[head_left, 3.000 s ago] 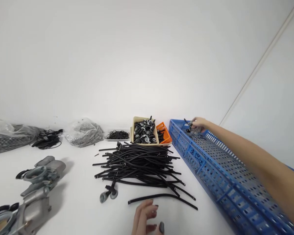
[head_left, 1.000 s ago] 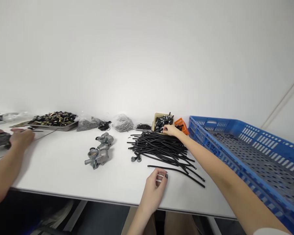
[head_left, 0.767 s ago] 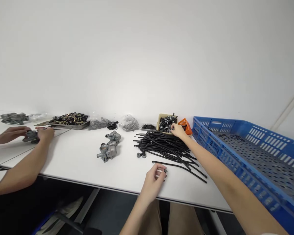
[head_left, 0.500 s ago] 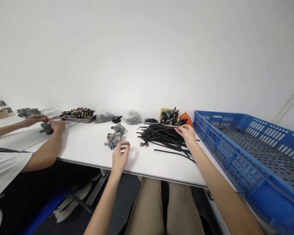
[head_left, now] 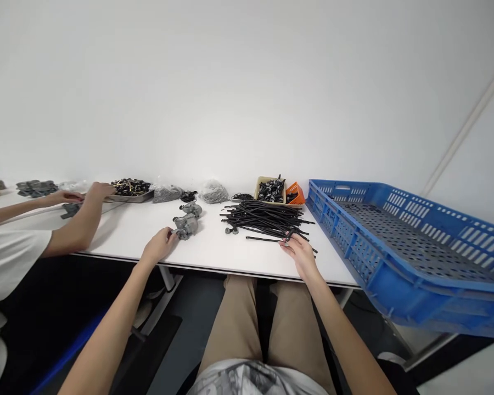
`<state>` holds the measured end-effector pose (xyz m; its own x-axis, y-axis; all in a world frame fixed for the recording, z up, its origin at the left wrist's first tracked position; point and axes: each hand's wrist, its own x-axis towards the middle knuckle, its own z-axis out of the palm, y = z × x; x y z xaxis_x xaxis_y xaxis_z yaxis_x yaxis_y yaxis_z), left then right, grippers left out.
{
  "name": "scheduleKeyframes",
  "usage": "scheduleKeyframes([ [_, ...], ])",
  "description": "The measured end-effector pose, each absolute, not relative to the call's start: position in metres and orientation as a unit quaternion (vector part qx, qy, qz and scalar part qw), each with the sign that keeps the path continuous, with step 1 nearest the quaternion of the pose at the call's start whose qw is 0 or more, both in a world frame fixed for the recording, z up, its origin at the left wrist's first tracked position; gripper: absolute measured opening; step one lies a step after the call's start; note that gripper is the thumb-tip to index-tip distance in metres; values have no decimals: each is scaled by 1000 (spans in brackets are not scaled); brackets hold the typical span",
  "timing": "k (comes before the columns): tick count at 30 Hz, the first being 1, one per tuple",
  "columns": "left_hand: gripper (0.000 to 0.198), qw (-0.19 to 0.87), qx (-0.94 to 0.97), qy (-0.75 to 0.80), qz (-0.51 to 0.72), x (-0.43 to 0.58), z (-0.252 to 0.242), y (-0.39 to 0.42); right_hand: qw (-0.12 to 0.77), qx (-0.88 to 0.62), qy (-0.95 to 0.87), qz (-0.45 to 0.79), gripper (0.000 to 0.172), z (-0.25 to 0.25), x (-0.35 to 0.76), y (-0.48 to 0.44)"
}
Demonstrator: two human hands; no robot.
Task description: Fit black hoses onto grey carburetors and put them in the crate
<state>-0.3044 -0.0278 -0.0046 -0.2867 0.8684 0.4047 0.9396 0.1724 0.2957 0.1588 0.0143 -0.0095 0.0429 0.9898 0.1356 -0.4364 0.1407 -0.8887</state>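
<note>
Two grey metal carburetors lie on the white table left of centre, the nearer carburetor (head_left: 186,226) in front of the farther carburetor (head_left: 192,209). My left hand (head_left: 160,246) has its fingertips closed at the left end of the nearer one. Between the fingers of my right hand (head_left: 299,252) is a small black part (head_left: 288,235), mostly covered by them. That hand is over the front right of a heap of black rubber hoses (head_left: 263,218). Two small black caps (head_left: 231,230) lie at the heap's left side, with a single hose near them.
A yellow bin (head_left: 256,189) of black parts and an orange basket (head_left: 299,193) stand behind the hoses. A large blue crate (head_left: 379,269) takes up the right. Plastic bags (head_left: 213,192) sit along the wall. On the left a co-worker's hands (head_left: 99,189) handle another carburetor beside a tray of fittings.
My left hand has moved left to the nearer carburetor. My right hand has come back toward me from the far side of the hoses. The view has shifted slightly.
</note>
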Motion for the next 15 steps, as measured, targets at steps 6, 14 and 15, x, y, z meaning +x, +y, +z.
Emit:
scheduleKeyframes([
  [6,34,196,-626,-719,-230,-221,24,-65,625,-336,-418,566,39,-11,158,13],
  [14,36,122,-778,-537,-302,-63,57,-43,649,-328,-407,553,37,-7,158,8],
  [15,36,108,-785,-522,-315,-47,56,-36,655,-323,-401,553,37,-7,157,9],
])
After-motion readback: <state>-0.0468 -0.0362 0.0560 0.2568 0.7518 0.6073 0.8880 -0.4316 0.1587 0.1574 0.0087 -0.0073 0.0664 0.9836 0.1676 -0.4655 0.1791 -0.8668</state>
